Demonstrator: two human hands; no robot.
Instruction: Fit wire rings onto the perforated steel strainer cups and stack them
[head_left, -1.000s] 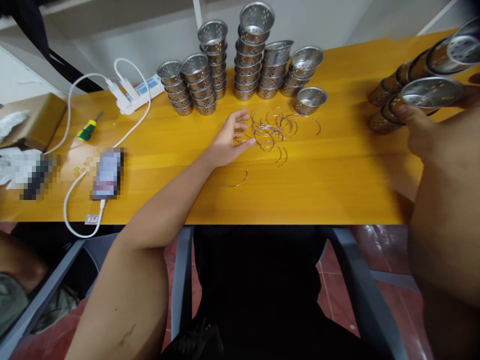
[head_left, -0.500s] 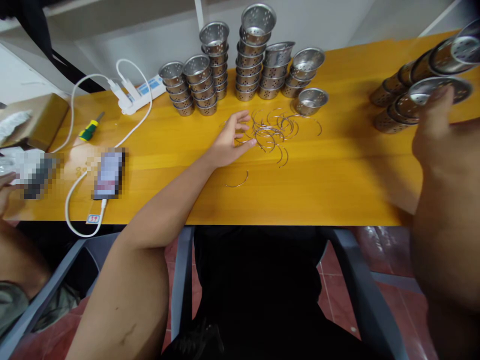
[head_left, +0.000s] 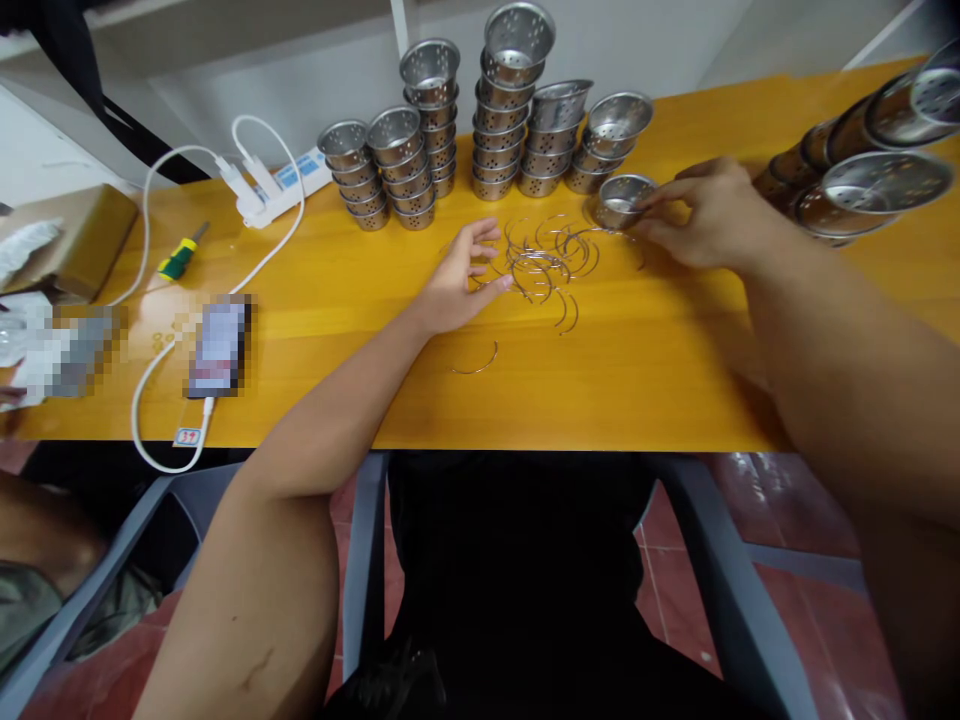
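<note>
My right hand (head_left: 697, 215) reaches across to a single perforated metal cup (head_left: 619, 208) and pinches the right side of its rim. The cup stands upright on the table in front of the stacked cups. Beside the pile of thin curved wires (head_left: 540, 262), my left hand (head_left: 466, 280) lies with fingers apart and nothing held. One more curved wire (head_left: 480, 365) lies apart, nearer the table's front edge. To the right of my right hand, two leaning stacks of perforated cups (head_left: 870, 200) are partly covered by my wrist.
Several stacks of perforated cups (head_left: 495, 130) line the back of the yellow table (head_left: 637, 390). On the left are a power strip (head_left: 289, 190), a white cable, a phone (head_left: 219, 350), a screwdriver (head_left: 180, 258) and a cardboard box (head_left: 90, 245). Another person's leg (head_left: 45, 530) shows at far left.
My right hand has moved left from the cup stack at the right to the single cup and taken its rim. My left hand stays in place.
</note>
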